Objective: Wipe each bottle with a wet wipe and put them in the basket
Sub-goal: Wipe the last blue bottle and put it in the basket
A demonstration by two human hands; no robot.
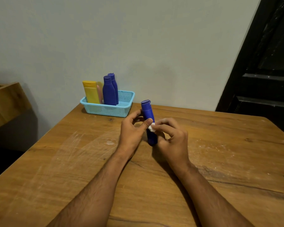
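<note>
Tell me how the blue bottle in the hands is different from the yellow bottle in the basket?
The blue bottle is round and slim; the yellow bottle looks flat and wide. The blue bottle is gripped by the left hand above the table while the right hand rubs it with a wet wipe; the yellow bottle stands untouched in the basket. Both stand cap up.

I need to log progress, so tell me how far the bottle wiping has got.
Done, apparently: the yellow bottle and two blue bottles stand in the basket, with something pink behind them.

In hand: the left hand grips a third blue bottle while the right hand presses the wet wipe to it.

Left: finishing it and putting it in the basket. No other bottles show on the table.
</note>
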